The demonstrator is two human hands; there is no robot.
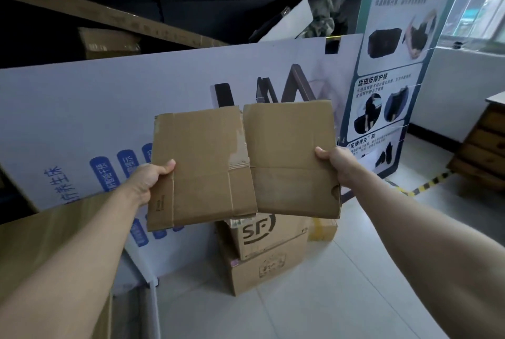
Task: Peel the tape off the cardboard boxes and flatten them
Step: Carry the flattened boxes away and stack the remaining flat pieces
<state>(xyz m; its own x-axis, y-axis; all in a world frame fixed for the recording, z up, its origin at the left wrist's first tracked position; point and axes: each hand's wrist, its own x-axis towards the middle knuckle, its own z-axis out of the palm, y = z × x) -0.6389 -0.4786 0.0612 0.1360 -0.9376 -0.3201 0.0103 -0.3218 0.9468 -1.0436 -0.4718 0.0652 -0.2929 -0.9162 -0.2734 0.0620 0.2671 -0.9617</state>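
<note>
You are holding a flattened cardboard box (243, 163) out in front of you at arm's length, spread into two brown panels side by side and facing you. Your left hand (153, 177) grips its left edge: the thumb lies on the front, and the fingers are curled behind the board, out of sight. Your right hand (336, 163) grips the right edge the same way. A torn, shiny strip of tape (240, 153) clings beside the centre seam.

Below the board, an SF-marked box (265, 232) sits on top of a second cardboard box (262, 270), both on the tiled floor (328, 297). Behind them a large white printed cardboard sheet (109, 109) stands on edge. To your right is a tall product banner (396, 65), with a yellow-and-black floor stripe (429, 184) near its foot and wooden drawers (483, 147) beyond.
</note>
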